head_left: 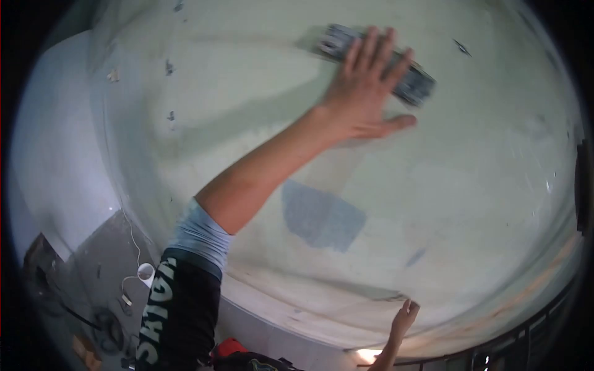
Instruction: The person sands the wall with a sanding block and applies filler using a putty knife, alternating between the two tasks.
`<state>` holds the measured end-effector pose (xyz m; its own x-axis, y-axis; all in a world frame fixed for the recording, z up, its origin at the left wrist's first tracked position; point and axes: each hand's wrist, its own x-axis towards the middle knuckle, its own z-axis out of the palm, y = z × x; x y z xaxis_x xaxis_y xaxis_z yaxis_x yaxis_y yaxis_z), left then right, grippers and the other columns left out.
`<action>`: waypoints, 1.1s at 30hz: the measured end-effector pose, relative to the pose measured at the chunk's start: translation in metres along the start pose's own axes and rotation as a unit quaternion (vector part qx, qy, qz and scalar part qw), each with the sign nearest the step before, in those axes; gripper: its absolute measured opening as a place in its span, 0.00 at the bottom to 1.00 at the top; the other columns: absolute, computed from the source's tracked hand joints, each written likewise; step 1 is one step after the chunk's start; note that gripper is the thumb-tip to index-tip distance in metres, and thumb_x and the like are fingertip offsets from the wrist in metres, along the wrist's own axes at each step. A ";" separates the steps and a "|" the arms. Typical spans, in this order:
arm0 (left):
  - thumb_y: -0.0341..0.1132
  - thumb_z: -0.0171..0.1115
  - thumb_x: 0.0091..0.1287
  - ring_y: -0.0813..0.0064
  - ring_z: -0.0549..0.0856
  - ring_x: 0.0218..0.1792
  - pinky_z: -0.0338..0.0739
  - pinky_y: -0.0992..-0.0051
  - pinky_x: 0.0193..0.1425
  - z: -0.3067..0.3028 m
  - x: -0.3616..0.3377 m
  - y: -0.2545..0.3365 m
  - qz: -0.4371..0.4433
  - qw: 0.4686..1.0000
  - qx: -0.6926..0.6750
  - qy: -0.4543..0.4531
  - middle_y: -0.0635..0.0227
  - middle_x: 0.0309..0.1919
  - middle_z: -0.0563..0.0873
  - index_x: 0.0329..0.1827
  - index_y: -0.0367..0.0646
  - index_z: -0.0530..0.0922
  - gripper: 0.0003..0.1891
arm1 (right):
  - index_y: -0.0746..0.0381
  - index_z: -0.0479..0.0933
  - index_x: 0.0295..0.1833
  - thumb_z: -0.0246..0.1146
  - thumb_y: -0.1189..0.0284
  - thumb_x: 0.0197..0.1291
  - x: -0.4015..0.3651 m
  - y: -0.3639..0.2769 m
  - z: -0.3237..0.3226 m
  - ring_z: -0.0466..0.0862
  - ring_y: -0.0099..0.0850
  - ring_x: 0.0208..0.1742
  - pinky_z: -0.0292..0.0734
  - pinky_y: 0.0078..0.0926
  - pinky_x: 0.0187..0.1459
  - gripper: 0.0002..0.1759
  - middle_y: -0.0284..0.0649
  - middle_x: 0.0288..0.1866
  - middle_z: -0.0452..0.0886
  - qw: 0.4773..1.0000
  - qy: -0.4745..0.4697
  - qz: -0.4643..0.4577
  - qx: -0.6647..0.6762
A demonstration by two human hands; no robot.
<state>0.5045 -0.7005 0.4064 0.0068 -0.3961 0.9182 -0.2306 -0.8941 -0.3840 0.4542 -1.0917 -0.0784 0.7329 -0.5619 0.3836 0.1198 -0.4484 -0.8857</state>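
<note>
My left hand (362, 93) lies across a long, grey, worn sanding block (416, 85), holding it against a large pale-green curved panel (482, 173). Its fingers are spread over the block, and the thumb sticks out to the right, off the block. Part of the block is hidden beneath the fingers. Lower down, my right hand (405, 313) is near the panel's lower edge with its fingers closed. Whether anything is in them is too small to tell. Between the hands, a blue-grey patch (323, 215) marks the panel.
Several small dark marks dot the panel, one being a dark nick (461, 47) at upper right. At left are a pale sheet (55, 136), a white cup-like object (146, 273) and a cord on the grey floor (102, 247). A bright light (369, 355) glows below the panel's edge.
</note>
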 end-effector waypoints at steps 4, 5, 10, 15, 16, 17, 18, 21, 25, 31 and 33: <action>0.69 0.57 0.71 0.41 0.48 0.85 0.44 0.44 0.86 -0.001 -0.013 -0.033 0.037 0.998 -0.041 0.011 0.41 0.85 0.49 0.88 0.47 0.53 0.51 | 0.74 0.56 0.78 0.63 0.58 0.76 -0.041 -0.200 0.061 0.63 0.60 0.77 0.59 0.56 0.76 0.41 0.65 0.74 0.61 0.990 0.036 -0.129 -0.047; 0.68 0.57 0.71 0.41 0.48 0.85 0.44 0.44 0.86 -0.003 -0.014 -0.029 0.039 0.998 -0.030 0.027 0.42 0.85 0.50 0.88 0.48 0.53 0.50 | 0.74 0.56 0.78 0.63 0.58 0.76 -0.050 -0.220 0.066 0.63 0.60 0.77 0.59 0.56 0.76 0.41 0.65 0.74 0.61 0.989 0.039 -0.138 -0.038; 0.65 0.56 0.73 0.43 0.49 0.86 0.44 0.44 0.86 -0.056 -0.087 -0.188 -0.073 0.995 0.056 0.035 0.41 0.85 0.52 0.87 0.46 0.53 0.48 | 0.72 0.40 0.84 0.60 0.55 0.77 -0.092 -0.294 0.116 0.39 0.62 0.88 0.42 0.64 0.82 0.49 0.68 0.86 0.37 0.963 -0.049 -0.266 -0.014; 0.62 0.52 0.77 0.41 0.46 0.86 0.41 0.44 0.86 -0.103 -0.171 -0.358 -0.186 0.978 0.089 0.017 0.42 0.86 0.48 0.89 0.48 0.49 0.45 | 0.70 0.22 0.84 0.47 0.31 0.72 -0.099 -0.302 0.191 0.19 0.64 0.86 0.27 0.65 0.82 0.65 0.70 0.84 0.15 0.967 -0.026 -0.211 -0.138; 0.61 0.51 0.78 0.41 0.45 0.86 0.40 0.44 0.86 -0.110 -0.177 -0.363 -0.177 0.979 0.099 -0.012 0.42 0.86 0.47 0.89 0.48 0.48 0.44 | 0.70 0.21 0.84 0.48 0.29 0.70 -0.101 -0.300 0.199 0.19 0.65 0.86 0.25 0.66 0.81 0.67 0.70 0.84 0.15 0.963 0.009 -0.215 -0.164; 0.61 0.49 0.79 0.41 0.44 0.86 0.39 0.44 0.86 -0.117 -0.185 -0.366 -0.172 0.978 0.108 -0.042 0.42 0.86 0.45 0.89 0.49 0.47 0.43 | 0.70 0.20 0.84 0.49 0.27 0.67 -0.102 -0.301 0.206 0.19 0.66 0.86 0.24 0.67 0.81 0.70 0.71 0.84 0.15 0.955 0.043 -0.221 -0.192; 0.61 0.49 0.79 0.40 0.44 0.86 0.39 0.44 0.86 -0.115 -0.180 -0.358 -0.176 0.979 0.097 -0.024 0.42 0.86 0.45 0.89 0.48 0.47 0.43 | 0.70 0.21 0.84 0.50 0.25 0.65 -0.103 -0.306 0.208 0.19 0.67 0.85 0.23 0.67 0.80 0.72 0.72 0.84 0.17 0.959 0.060 -0.213 -0.176; 0.63 0.54 0.76 0.38 0.47 0.85 0.41 0.43 0.86 -0.095 -0.153 -0.336 -0.124 0.990 0.053 0.044 0.40 0.84 0.51 0.87 0.47 0.54 0.45 | 0.70 0.21 0.84 0.50 0.26 0.66 -0.105 -0.307 0.212 0.20 0.67 0.86 0.23 0.67 0.81 0.71 0.72 0.84 0.19 0.951 0.076 -0.233 -0.187; 0.70 0.61 0.67 0.41 0.57 0.83 0.45 0.47 0.87 -0.062 -0.092 -0.240 0.004 0.989 -0.109 0.099 0.40 0.80 0.63 0.79 0.44 0.69 0.47 | 0.71 0.23 0.84 0.51 0.31 0.69 -0.095 -0.289 0.217 0.21 0.64 0.86 0.21 0.63 0.81 0.68 0.70 0.86 0.20 0.935 0.090 -0.279 -0.198; 0.71 0.52 0.72 0.51 0.49 0.87 0.35 0.53 0.90 0.007 -0.072 -0.048 0.077 0.983 -0.164 0.000 0.52 0.85 0.56 0.82 0.48 0.67 0.45 | 0.72 0.24 0.84 0.54 0.37 0.73 -0.087 -0.271 0.207 0.20 0.60 0.87 0.18 0.57 0.82 0.64 0.67 0.86 0.19 0.928 0.071 -0.301 -0.210; 0.69 0.52 0.73 0.52 0.49 0.87 0.34 0.54 0.90 0.013 -0.080 -0.031 0.081 0.981 -0.174 0.013 0.53 0.86 0.55 0.83 0.48 0.66 0.43 | 0.72 0.25 0.84 0.56 0.36 0.71 -0.087 -0.264 0.198 0.20 0.61 0.87 0.18 0.58 0.82 0.66 0.68 0.86 0.18 0.930 0.040 -0.297 -0.212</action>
<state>0.5241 -0.6433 0.3433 -0.0815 -0.5172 0.8520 -0.5447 -0.6928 -0.4727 0.4916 -0.7867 0.0703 0.5674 -0.1700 0.8057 0.2011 -0.9203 -0.3357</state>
